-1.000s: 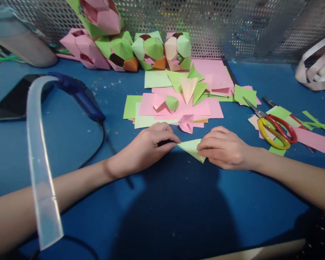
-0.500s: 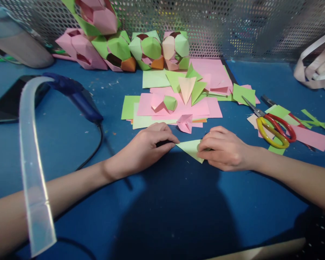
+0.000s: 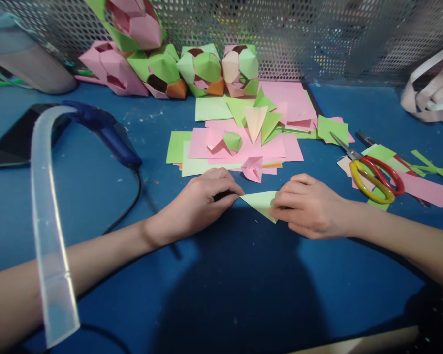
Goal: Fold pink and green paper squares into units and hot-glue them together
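A pale green piece of folded paper (image 3: 259, 202), triangular in shape, lies low over the blue table between my hands. My left hand (image 3: 210, 194) pinches its pointed left tip between thumb and forefinger. At the wider right end, my right hand (image 3: 306, 206) has its fingers closed on the paper and covers that edge. Just beyond the triangle sits a small folded pink paper piece (image 3: 252, 169). Behind it are stacked pink and green sheets (image 3: 199, 147), with a cream folded piece (image 3: 255, 122) and green folded pieces on top.
Scissors (image 3: 376, 179) with red and yellow handles lie on paper scraps at right. At left are a blue hot glue gun (image 3: 107, 135), a clear curved strip (image 3: 46, 206) over my forearm and a dark flat object (image 3: 18, 137). Folded paper balls (image 3: 201, 71) line the perforated metal panel (image 3: 299, 44).
My right hand has shifted slightly right and toward me along the paper's wide end. My left hand keeps its pinch on the tip. The view has moved a little.
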A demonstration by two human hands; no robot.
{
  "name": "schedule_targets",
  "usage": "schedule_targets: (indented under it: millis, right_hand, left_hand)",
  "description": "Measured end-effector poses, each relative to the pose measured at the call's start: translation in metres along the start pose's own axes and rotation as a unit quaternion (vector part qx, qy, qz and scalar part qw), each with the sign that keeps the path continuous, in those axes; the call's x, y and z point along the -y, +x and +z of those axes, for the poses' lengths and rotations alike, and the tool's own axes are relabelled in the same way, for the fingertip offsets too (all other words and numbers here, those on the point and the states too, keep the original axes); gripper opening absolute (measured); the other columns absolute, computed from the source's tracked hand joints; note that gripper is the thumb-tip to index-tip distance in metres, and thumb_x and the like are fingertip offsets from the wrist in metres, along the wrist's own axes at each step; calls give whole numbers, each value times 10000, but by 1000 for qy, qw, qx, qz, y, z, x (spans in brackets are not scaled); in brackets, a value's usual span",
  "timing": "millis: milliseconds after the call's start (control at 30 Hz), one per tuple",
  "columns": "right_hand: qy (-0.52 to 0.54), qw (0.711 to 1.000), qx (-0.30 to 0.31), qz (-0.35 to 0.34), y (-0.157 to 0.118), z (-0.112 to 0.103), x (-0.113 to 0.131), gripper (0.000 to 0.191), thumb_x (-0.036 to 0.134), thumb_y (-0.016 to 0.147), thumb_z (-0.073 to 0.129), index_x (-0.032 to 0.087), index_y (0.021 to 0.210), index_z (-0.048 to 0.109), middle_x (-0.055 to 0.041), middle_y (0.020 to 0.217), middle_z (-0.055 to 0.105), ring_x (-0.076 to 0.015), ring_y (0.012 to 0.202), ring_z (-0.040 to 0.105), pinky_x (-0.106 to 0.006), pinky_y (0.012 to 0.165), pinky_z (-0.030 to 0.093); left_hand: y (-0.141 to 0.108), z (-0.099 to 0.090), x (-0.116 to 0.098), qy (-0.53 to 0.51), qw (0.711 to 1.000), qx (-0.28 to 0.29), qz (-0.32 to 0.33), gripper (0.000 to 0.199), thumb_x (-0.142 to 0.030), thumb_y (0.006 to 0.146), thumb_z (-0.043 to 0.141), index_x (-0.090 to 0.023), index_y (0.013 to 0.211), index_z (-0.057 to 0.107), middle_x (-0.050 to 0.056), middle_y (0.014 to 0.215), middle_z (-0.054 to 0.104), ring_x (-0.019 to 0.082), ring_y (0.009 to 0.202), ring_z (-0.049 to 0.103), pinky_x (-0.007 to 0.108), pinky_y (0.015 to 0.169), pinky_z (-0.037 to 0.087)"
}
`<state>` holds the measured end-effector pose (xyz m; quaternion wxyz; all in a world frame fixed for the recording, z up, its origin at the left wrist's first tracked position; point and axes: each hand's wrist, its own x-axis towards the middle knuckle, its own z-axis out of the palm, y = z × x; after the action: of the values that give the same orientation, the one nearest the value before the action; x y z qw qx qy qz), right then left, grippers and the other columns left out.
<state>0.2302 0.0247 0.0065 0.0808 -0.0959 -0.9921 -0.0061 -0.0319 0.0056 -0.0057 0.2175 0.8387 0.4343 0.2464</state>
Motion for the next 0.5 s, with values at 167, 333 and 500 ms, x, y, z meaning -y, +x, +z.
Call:
schedule_targets:
  millis: [167,333,500]
  right_hand:
    - [-17,1000,11,14,3,-4,6,273,165,911,392,163,952,661,-55,854,596,-192,810,481,-367,775,320]
    - [-19,1000,-7,17,5,-2,7,263,153,915,400,170,904,662,-49,785,565,-186,767,461,-357,752,317]
    - [-13,1000,-3,18,3,-1,8,240,147,903,418,154,831,647,-52,797,559,-187,767,455,-353,756,324]
  left_hand:
    - [-3,-4,-6,19,999,-51,4,186,-93,854,484,-156,906,652,64,914,649,169,883,607,299,814,486]
    - [-17,1,-27,69,979,-24,189,268,-80,861,518,-99,1121,582,163,1178,620,222,1146,551,353,987,464]
    - [-29,17,-35,166,945,103,262,622,-467,904,471,-26,1338,405,248,1382,445,321,1341,361,479,1093,350]
